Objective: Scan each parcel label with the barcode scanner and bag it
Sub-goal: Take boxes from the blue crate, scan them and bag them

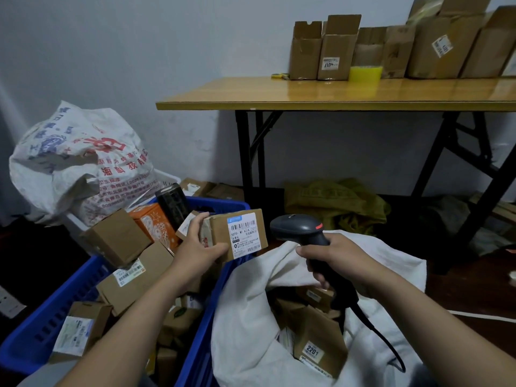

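Note:
My left hand [196,243] grips a small brown cardboard parcel [236,233] above the right rim of the blue crate [42,328], its white barcode label [245,234] turned toward the scanner. My right hand [331,259] holds the dark grey barcode scanner [300,227] by its handle, head pointing left at the label from a short gap. A black cable runs down from the handle. Below the scanner lies the white bag [251,325], mouth open, with several labelled parcels inside, one marked 2201 [315,350].
The blue crate holds several cardboard parcels and an orange box [155,223]. A full printed sack [78,163] stands behind it. A folding wooden table [335,93] at the back carries cardboard boxes and yellow tape [365,72]. Olive bags [335,202] lie under it.

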